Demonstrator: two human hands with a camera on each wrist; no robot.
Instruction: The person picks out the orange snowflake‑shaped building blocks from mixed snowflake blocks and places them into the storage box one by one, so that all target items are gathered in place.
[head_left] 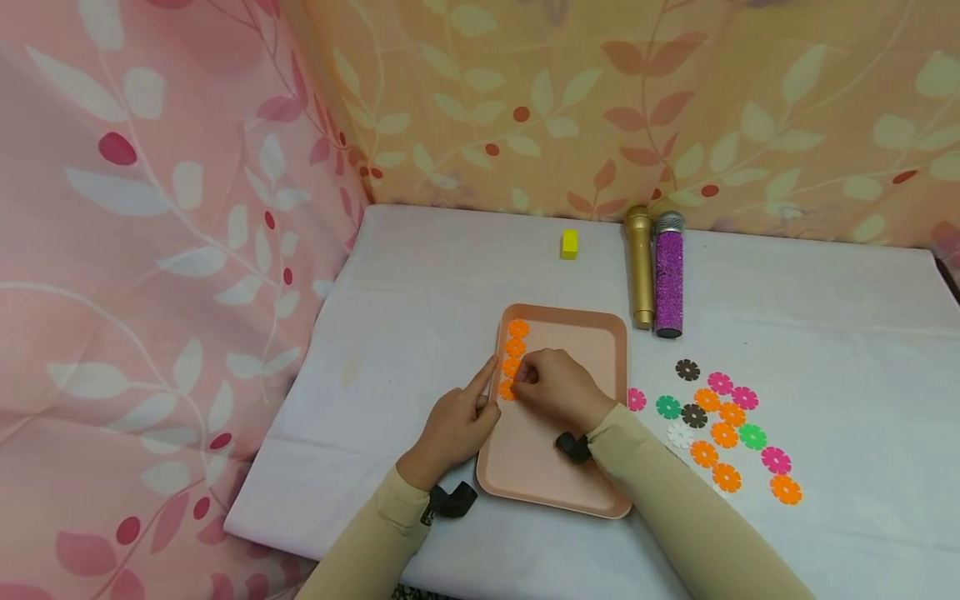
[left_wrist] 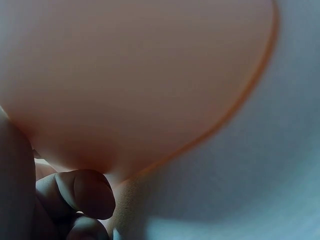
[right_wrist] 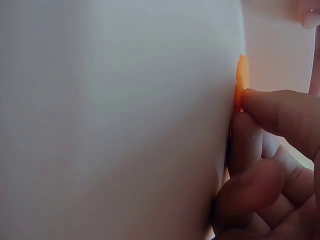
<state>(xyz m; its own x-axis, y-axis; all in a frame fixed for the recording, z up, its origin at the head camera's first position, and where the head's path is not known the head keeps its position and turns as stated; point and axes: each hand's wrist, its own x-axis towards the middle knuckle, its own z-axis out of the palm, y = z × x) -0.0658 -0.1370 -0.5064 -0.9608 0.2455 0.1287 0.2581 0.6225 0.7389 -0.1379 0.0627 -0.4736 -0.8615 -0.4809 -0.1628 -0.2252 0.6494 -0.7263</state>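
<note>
A pink tray (head_left: 555,492) lies on the white-covered table, and a column of orange flower-shaped discs (head_left: 515,347) runs along its left side. At the tray's left rim my left hand (head_left: 452,429) holds the edge, its index finger extended along the rim and other fingers curled; in the left wrist view the curled fingers (left_wrist: 92,195) touch the tray's edge. Over the tray, my right hand (head_left: 562,390) pinches an orange disc (right_wrist: 242,80) between thumb and finger, beside the lowest discs of the column. Part of that disc is hidden by the fingers.
Right of the tray lie several loose discs: orange (head_left: 724,434), pink (head_left: 776,460), green (head_left: 668,407), black (head_left: 687,370) and white (head_left: 679,434). Behind stand out a yellow block (head_left: 569,245), a gold microphone (head_left: 640,267) and a purple microphone (head_left: 669,279). Floral curtains (head_left: 480,108) bound the table.
</note>
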